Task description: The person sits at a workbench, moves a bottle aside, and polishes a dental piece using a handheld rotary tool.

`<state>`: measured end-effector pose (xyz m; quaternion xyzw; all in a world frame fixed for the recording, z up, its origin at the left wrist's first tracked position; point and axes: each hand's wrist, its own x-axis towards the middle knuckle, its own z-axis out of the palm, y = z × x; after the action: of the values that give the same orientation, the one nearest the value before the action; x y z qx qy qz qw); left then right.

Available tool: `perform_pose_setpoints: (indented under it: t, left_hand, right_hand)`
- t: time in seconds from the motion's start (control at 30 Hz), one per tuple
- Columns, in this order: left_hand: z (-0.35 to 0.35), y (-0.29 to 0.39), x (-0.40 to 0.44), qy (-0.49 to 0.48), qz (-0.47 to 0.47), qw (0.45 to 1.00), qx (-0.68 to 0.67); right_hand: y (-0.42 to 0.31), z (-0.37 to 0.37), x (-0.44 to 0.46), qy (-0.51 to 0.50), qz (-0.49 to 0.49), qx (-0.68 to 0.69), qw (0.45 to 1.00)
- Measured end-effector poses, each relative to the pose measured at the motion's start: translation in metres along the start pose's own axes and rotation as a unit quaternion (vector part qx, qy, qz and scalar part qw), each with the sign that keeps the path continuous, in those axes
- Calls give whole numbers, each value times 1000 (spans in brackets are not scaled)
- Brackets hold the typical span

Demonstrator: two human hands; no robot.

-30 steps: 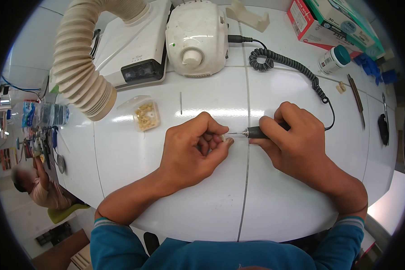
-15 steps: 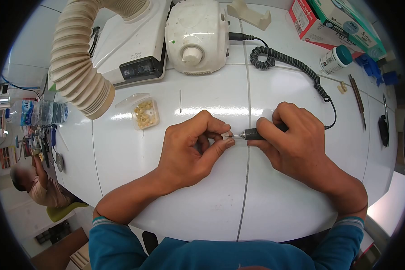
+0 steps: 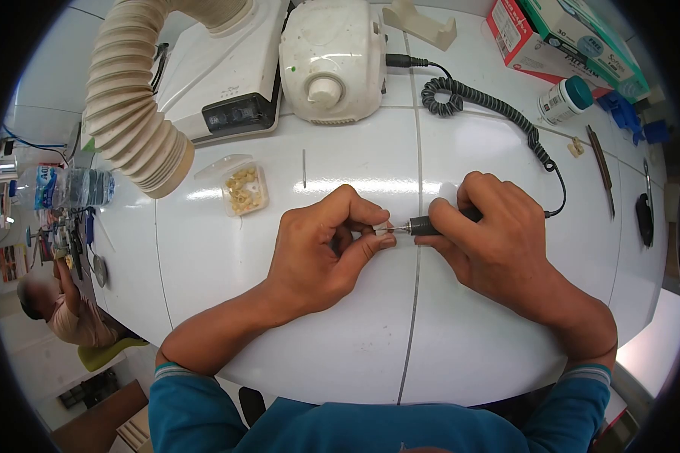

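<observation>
My left hand (image 3: 321, 253) pinches a small whitish piece (image 3: 382, 229) between thumb and index finger; most of it is hidden by the fingertips. My right hand (image 3: 495, 234) is closed around a black rotary handpiece (image 3: 423, 226). Its thin metal bit points left and meets the small piece. A coiled black cord (image 3: 499, 117) links the handpiece to a white control unit (image 3: 331, 64) with a round knob. Left of my left hand, an open clear box (image 3: 245, 190) holds several yellowish pieces. A thin metal rod (image 3: 304, 168) lies on the white table (image 3: 340, 340).
A ribbed hose (image 3: 128, 98) hangs over the back left beside a white machine (image 3: 219, 68). At the right are boxes (image 3: 559, 45), a green-capped bottle (image 3: 565, 100), and a brown pointed tool (image 3: 601, 170). A person (image 3: 72, 309) sits at the far left.
My right hand has shifted slightly left, bringing the bit from just beside the small piece into contact with it. Both hands have kept their grips.
</observation>
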<state>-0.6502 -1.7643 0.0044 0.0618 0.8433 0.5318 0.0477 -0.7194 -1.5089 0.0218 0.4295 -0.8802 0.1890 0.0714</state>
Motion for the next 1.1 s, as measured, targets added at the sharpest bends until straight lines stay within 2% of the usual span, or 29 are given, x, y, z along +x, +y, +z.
perform_pose_setpoints:
  t: [0.63, 1.1]
  left_hand:
    - [-2, 2, 0, -9, -6, 1000, 12]
    - [-2, 4, 3, -10, -6, 999, -45]
  right_hand:
    - [5, -1, 0, 10, 2, -4, 1000]
    - [7, 0, 1, 19, -14, 0, 1000]
